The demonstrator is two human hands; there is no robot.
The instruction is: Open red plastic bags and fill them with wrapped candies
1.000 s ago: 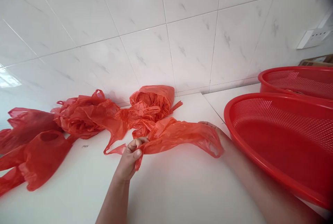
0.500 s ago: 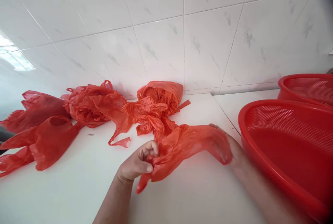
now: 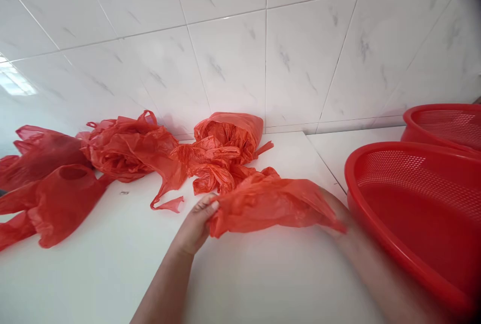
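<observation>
A crumpled red plastic bag (image 3: 270,206) stretches between my two hands above the white tabletop. My left hand (image 3: 199,221) pinches its left end, with the thumb on top. At the bag's right end, my right hand is covered by the thin plastic and only the wrist and forearm show; its fingers are hidden. Just behind the held bag lies a loose pile of crumpled red plastic bags (image 3: 212,156). A fuller red bag bundle (image 3: 229,131) rests against the wall at the back of this pile.
More red plastic bags (image 3: 128,148) are heaped at the left, with another red bag (image 3: 69,203) in front. A large red perforated basket (image 3: 353,178) stands at the right, close to my right forearm. A second red basket (image 3: 409,118) is behind it. A white tiled wall (image 3: 233,63) closes off the back.
My left hand has moved up and slightly back, drawing the bag's left end flatter. The bag's right end now covers more of my right hand. The view has shifted a little.
</observation>
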